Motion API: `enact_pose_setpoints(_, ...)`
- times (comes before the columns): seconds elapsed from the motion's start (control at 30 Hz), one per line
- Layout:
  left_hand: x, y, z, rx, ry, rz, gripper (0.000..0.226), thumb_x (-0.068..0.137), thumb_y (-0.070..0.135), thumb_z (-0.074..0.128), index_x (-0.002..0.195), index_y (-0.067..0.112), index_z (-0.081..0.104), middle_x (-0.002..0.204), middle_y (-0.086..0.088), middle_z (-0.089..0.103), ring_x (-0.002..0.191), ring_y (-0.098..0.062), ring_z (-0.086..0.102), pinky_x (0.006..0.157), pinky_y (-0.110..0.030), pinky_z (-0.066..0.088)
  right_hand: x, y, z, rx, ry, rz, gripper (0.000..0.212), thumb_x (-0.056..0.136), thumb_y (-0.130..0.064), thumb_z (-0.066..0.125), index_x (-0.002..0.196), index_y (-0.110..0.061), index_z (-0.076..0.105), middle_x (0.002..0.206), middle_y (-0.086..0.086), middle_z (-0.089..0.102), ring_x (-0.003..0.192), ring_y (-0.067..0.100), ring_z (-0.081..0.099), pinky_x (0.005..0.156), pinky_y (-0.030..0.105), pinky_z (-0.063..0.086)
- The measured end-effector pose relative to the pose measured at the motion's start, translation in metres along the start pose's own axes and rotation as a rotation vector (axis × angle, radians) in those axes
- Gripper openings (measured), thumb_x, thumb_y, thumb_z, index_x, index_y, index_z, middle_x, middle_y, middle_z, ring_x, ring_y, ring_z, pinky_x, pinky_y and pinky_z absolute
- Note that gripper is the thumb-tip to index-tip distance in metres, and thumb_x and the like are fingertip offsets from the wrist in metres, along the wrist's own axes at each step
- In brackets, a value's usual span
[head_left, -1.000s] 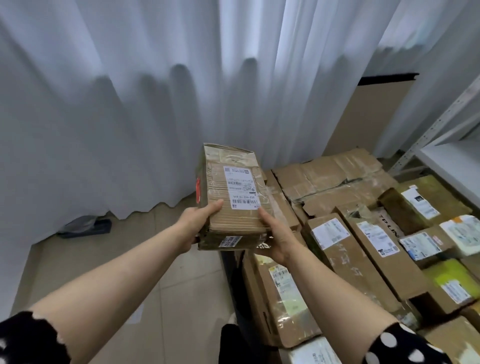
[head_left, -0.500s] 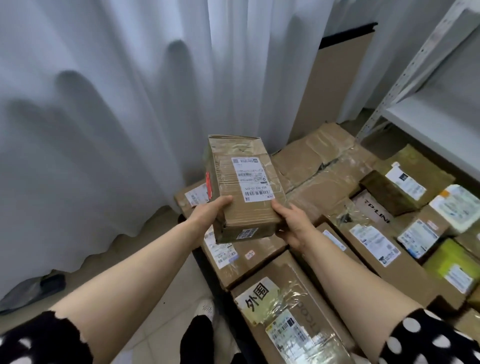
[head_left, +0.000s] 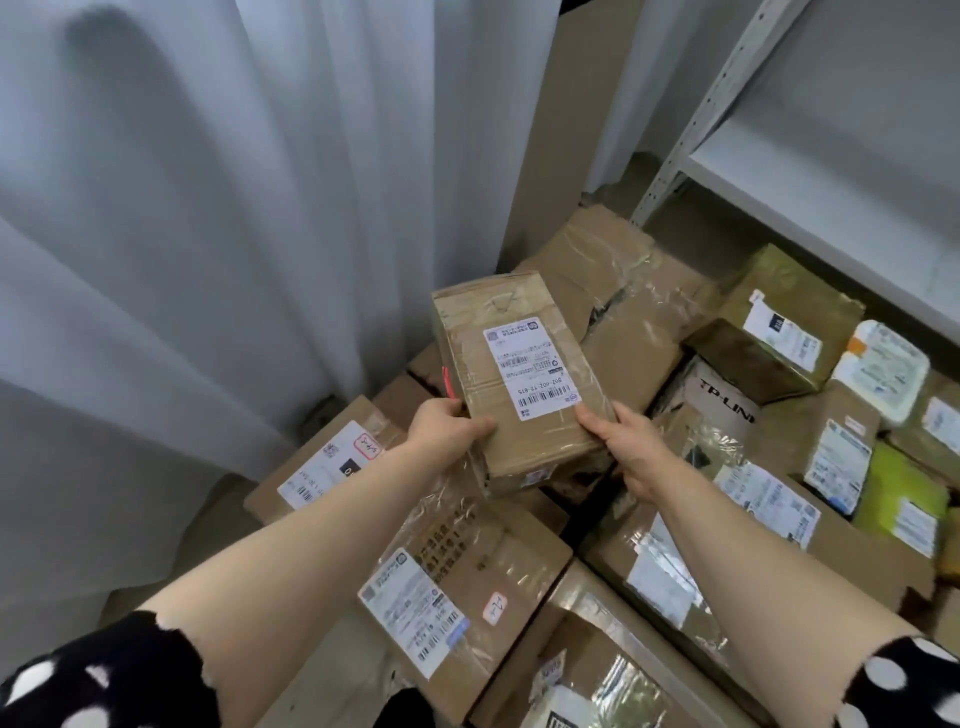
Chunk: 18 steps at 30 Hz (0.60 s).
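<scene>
Head view: since half a second ago the box (head_left: 519, 374) has come down and to the right. It now hangs low over the pile of parcels (head_left: 623, 312) rather than near the curtain (head_left: 208, 208). The shelf (head_left: 831, 171) fills more of the far right, and the floor has almost gone from sight. The grip is unchanged.

Both arms reach forward from spotted sleeves (head_left: 93, 680). The left hand (head_left: 447, 428) clasps the box's near left corner, thumb on top and fingers hidden underneath. The right hand (head_left: 631, 447) clasps the near right corner the same way. The hands are apart, with the box's near end between them. The box tilts with its far end higher, and its white label (head_left: 532, 366) faces up. Whether its underside touches the parcels below cannot be told.

Under the left forearm lies a taped carton (head_left: 467, 582) with a label, and a further one (head_left: 332, 462) sits to the left by the curtain. Right of the box is a TP-LINK carton (head_left: 722, 405). Beyond it are an olive parcel (head_left: 779, 332) and a green one (head_left: 901, 499). The pile lies packed close all round beneath the box.
</scene>
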<state>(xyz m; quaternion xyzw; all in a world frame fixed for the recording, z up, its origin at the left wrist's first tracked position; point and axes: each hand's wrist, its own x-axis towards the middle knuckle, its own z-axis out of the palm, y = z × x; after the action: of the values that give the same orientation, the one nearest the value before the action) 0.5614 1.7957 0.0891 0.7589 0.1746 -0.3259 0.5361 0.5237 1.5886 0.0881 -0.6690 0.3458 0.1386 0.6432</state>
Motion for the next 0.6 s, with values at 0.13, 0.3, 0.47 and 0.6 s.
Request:
enact_pose_setpoints(0.13,0.035,-0.010,0.000,0.040,0.020,-0.017,0.022,0.082,0.025,0.072,0.102,0.014,0.070,0.096,-0.004,0.071,0.091,-0.022,0.067,0.082,-0.034,0.054,0.039,0.008,-0.005,-0.058,0.013,0.015,0.031,0.087,-0.016,0.068,0.116,-0.008,0.061,0.094,0.001,0.066,0.079,0.012,0.061,0.076,0.024,0.051)
enact_pose_setpoints(0.3,0.076,-0.016,-0.030,0.248,0.250,0.034,0.015,0.090,0.021,0.053,0.083,0.017,0.066,0.084,-0.004,0.065,0.087,-0.026,0.059,0.068,-0.030,0.046,0.089,0.008,0.002,-0.129,-0.077,0.047,0.031,0.087,-0.005,0.064,0.117,-0.009,0.059,0.092,0.001,0.066,0.077,0.011,0.060,0.061,0.014,0.052)
enact_pose_setpoints(0.47,0.116,-0.042,-0.068,0.454,0.457,-0.003,0.037,0.092,0.017,0.043,0.125,0.008,0.058,0.127,-0.019,0.057,0.119,-0.036,0.051,0.097,-0.038,0.041,0.133,0.012,0.014,-0.245,-0.196,0.105,0.033,0.085,0.001,0.064,0.117,-0.008,0.059,0.095,0.003,0.066,0.088,0.016,0.061,0.067,0.012,0.051)
enact_pose_setpoints(0.6,0.140,-0.058,-0.076,0.445,0.433,-0.081,0.041,0.096,0.030,0.034,0.126,0.010,0.054,0.128,-0.016,0.057,0.120,-0.035,0.050,0.104,-0.044,0.037,0.151,0.016,0.025,-0.261,-0.255,0.146,0.028,0.087,0.004,0.059,0.113,-0.007,0.059,0.097,0.005,0.066,0.084,0.014,0.061,0.069,0.012,0.053)
